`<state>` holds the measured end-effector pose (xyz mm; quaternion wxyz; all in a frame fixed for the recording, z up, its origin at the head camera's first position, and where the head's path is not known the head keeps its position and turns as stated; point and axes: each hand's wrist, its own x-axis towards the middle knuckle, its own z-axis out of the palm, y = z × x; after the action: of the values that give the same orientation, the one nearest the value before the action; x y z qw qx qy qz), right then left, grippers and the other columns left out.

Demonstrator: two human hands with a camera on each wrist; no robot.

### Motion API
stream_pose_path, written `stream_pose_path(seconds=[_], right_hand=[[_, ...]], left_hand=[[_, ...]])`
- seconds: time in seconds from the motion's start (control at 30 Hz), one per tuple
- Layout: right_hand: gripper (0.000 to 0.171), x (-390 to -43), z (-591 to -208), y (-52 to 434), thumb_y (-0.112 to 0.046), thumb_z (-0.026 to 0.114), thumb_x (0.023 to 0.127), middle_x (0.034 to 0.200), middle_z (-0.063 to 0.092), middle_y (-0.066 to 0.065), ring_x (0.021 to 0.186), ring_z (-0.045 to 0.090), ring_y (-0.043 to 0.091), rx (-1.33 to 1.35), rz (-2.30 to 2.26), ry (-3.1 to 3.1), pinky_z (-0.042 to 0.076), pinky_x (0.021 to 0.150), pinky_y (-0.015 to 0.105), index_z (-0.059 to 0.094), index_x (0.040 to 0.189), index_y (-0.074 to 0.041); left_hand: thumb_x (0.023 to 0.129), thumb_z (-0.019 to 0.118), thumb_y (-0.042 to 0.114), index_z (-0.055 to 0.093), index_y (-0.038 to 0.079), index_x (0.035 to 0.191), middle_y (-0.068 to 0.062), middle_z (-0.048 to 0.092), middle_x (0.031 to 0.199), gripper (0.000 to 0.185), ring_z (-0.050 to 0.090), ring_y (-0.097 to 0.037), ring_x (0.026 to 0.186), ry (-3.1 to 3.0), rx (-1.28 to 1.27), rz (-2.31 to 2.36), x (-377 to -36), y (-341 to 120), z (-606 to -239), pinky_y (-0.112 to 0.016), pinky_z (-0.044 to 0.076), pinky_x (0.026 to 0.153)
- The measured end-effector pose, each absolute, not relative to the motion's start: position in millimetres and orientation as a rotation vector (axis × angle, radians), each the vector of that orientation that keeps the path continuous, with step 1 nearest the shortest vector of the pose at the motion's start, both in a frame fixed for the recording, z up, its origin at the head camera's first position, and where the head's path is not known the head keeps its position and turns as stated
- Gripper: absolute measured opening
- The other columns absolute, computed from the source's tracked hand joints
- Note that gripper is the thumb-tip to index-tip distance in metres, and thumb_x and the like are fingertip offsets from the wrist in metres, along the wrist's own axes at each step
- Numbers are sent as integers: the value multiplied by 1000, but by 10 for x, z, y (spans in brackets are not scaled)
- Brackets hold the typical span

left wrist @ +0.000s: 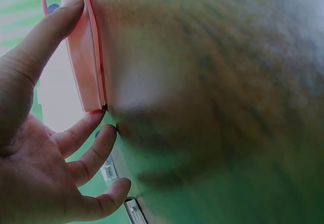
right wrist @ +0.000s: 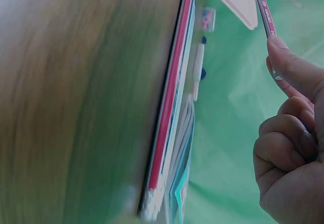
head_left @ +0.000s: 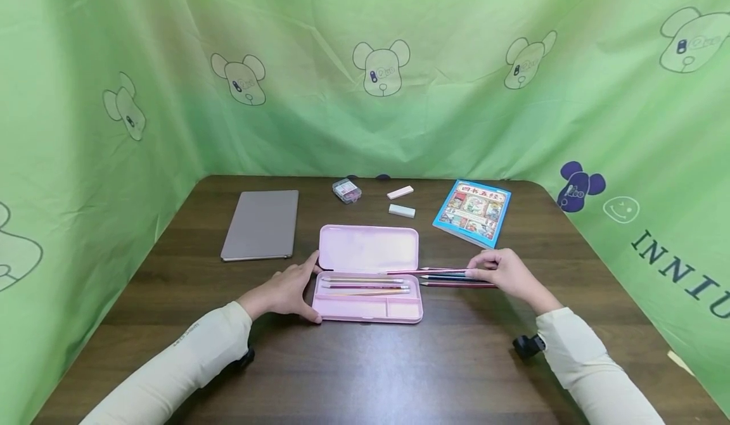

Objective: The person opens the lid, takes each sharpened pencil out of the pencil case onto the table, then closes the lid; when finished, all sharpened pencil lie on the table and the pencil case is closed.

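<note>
An open pink pencil case (head_left: 367, 313) lies with its lid (head_left: 369, 249) folded back. Several pencils (head_left: 365, 279) are in its long compartment. My left hand (head_left: 288, 289) spreads around the case's left end, thumb at the front corner and index finger toward the hinge; in the left wrist view the thumb and index finger touch the pink case (left wrist: 83, 57). My right hand (head_left: 504, 274) pinches a reddish pencil (right wrist: 263, 11) between thumb and index finger, the other fingers curled. It reaches over the case's right edge. Below it, several pencils (right wrist: 169, 102) lie together on the table.
A grey notebook (head_left: 262, 225) lies at the left. Behind the case are a small clear box (head_left: 346, 190) and two white bars, perhaps erasers (head_left: 402, 211). A blue picture-covered book (head_left: 473, 213) lies at the back right. Green curtain (head_left: 319, 127) borders the wooden table (head_left: 371, 374).
</note>
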<state>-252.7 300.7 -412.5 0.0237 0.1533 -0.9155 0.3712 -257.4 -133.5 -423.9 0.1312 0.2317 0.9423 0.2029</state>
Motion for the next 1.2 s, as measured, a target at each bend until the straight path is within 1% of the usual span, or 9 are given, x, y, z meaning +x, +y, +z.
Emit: stream_pose_path(seconds=[0.3, 0.4, 0.53, 0.6, 0.63, 0.73, 0.83, 1.07, 1.2], right_hand=[[12, -2428, -4126, 3232, -18, 75, 76, 55, 29, -9, 50, 25, 1, 371, 1099, -2868, 27, 45, 23, 70, 79, -7], [12, -2376, -4120, 3318, -17, 75, 76, 56, 36, -7, 50, 27, 0, 363, 1103, -2874, 28, 46, 23, 70, 79, -6], [12, -2306, -4104, 3446, -15, 75, 76, 66, 58, -3, 55, 40, -3, 351, 1082, -2873, 38, 51, 19, 70, 81, -5], [12, -2276, -4105, 3506, -14, 75, 75, 67, 61, -5, 56, 42, -4, 338, 1058, -2872, 39, 52, 19, 70, 81, -4], [12, -2262, -4106, 3531, -13, 75, 75, 67, 61, -6, 57, 42, -4, 332, 1052, -2872, 39, 52, 20, 70, 81, -4], [12, -2228, -4111, 3584, -13, 75, 75, 59, 48, -10, 52, 34, -2, 314, 1054, -2889, 33, 48, 22, 69, 80, -3], [14, -2203, -4118, 3611, -14, 75, 76, 57, 45, -8, 52, 31, -1, 300, 1081, -2905, 31, 47, 23, 69, 81, -3], [16, -2195, -4142, 3661, -16, 74, 78, 69, 65, 3, 56, 42, -1, 279, 1085, -2957, 39, 54, 21, 70, 83, -2], [14, -2222, -4177, 3680, -15, 74, 77, 68, 65, 1, 55, 40, -2, 330, 1071, -2969, 38, 53, 21, 70, 82, -2]], left_hand=[[56, 85, 47, 8, 2, 147, -1, 51, 133, 128, 43, -28, 123, 2733, 677, 589, -2571, -1343, -4254, -58, 32, 95], [55, 85, 47, 8, 2, 148, -1, 51, 133, 128, 42, -28, 123, 2731, 672, 594, -2566, -1344, -4253, -59, 32, 95], [56, 85, 47, 8, 2, 148, 0, 51, 133, 128, 42, -28, 124, 2731, 674, 594, -2566, -1343, -4245, -59, 31, 95], [56, 85, 46, 8, 2, 147, 0, 51, 133, 128, 43, -28, 123, 2737, 684, 591, -2569, -1343, -4244, -59, 32, 94], [56, 85, 46, 9, 2, 147, 0, 51, 133, 128, 44, -28, 122, 2740, 689, 589, -2570, -1343, -4242, -59, 32, 94], [56, 85, 45, 8, 1, 147, 0, 51, 132, 128, 44, -28, 122, 2742, 693, 583, -2567, -1344, -4235, -59, 33, 93], [55, 86, 45, 8, 1, 147, 0, 51, 133, 128, 44, -28, 122, 2740, 689, 584, -2564, -1345, -4233, -59, 33, 94], [55, 85, 46, 9, 2, 147, 1, 51, 132, 128, 44, -28, 123, 2742, 695, 589, -2560, -1350, -4241, -58, 33, 93], [55, 85, 46, 9, 1, 147, 1, 51, 133, 128, 43, -29, 123, 2741, 692, 590, -2562, -1347, -4240, -58, 33, 93]])
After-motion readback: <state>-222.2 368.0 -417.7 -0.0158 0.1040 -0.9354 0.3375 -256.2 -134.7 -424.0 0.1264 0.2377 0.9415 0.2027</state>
